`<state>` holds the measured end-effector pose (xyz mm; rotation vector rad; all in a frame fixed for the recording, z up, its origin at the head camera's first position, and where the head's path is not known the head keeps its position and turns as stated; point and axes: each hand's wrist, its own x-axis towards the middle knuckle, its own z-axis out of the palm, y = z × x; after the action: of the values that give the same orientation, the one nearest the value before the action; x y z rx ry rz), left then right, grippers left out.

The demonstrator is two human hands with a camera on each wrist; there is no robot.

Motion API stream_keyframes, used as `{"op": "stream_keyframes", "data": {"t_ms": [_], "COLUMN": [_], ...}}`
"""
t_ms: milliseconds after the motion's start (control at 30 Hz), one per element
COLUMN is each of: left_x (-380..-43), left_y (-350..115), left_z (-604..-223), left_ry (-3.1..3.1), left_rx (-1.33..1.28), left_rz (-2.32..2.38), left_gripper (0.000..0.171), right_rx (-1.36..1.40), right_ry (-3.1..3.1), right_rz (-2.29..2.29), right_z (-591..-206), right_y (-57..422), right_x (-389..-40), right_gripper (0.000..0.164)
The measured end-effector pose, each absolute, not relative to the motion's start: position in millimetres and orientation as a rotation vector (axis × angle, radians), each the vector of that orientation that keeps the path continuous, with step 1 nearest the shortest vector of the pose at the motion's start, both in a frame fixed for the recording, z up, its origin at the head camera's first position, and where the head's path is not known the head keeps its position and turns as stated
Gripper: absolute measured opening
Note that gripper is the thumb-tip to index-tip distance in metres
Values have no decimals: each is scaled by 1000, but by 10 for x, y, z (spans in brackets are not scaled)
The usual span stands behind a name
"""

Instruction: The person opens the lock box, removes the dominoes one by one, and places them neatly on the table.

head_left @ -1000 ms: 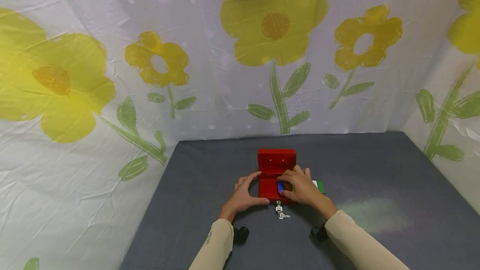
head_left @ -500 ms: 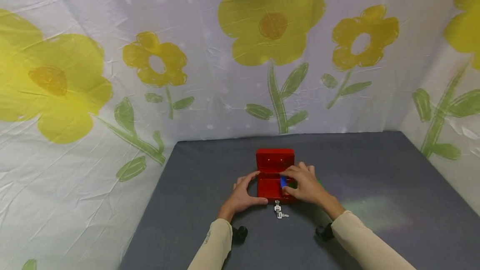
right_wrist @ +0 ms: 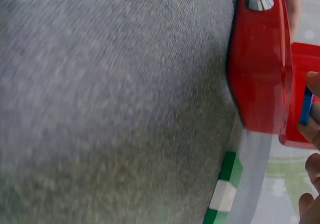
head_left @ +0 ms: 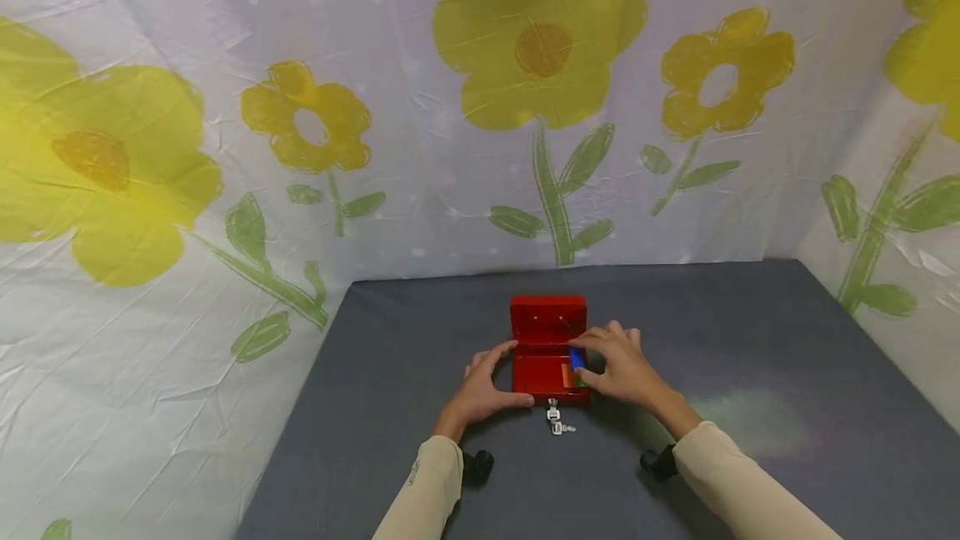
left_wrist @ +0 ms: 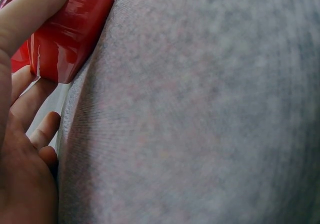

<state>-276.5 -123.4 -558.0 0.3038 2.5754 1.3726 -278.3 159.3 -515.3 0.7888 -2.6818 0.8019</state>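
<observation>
Nearest the wearer, two cream sleeves [head_left: 738, 486] enter the grey table [head_left: 750, 340] from 6 o'clock, each with a dark wrist camera mount beneath it.

A small bunch of keys [head_left: 556, 421] hangs from the lock on the front wall of the red box [head_left: 542, 373], at 6 o'clock of the box, lying loose on the cloth.

The left hand [head_left: 482, 390] cups the box's left wall, at its 9 o'clock, with the thumb along the front edge and the fingers curved round the far side; the left wrist view confirms skin against the red wall. The grip looks like steadying contact, not a firm clamp.

The right hand [head_left: 626, 369] is at the box's 3 o'clock, fingers and thumb pinched on a blue block [head_left: 576, 357] held over the open tray, beside an orange piece [head_left: 567, 374] already inside.

The lid [head_left: 548, 317] stands upright at 12 o'clock of the tray. A green-and-white block [right_wrist: 224, 190] lies on the table just beyond the right hand, hidden from the head view.

Risks, as judged:
- The blue block could catch on the tray's right rim and slip from the pinch.
- Pressure on the box could push it along the cloth if the left hand yields.
- A knock from the knuckles could bring the lid down on the fingers.
- The dangling keys could snag a sleeve.
</observation>
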Motion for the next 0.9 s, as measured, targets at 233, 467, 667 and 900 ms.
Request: {"op": "stream_keyframes", "data": {"t_ms": [233,467,667,900], "left_x": [-2775,-2773,-2782,-2793], "left_y": [-1235,-1239,-1237,-1237], "left_z": [-5583,-5591,-5604,-5634], "left_ry": [2562,2561,2565,2570], "left_rx": [302,302,289,296], "left_rz": [1382,1383,1383,1382], "left_gripper": [96,96,95,96], "right_rx": [748,723,714,683], "right_ry": [-2654,-2637,-2624,-2634], "right_rz": [824,786,782,793], "right_z": [-5145,-5171,-5200,-5223], "right_y": [1715,1863,1957,2048], "right_x": [-2793,-2778,-2752,-2721], "right_gripper": [41,40,41,42]}}
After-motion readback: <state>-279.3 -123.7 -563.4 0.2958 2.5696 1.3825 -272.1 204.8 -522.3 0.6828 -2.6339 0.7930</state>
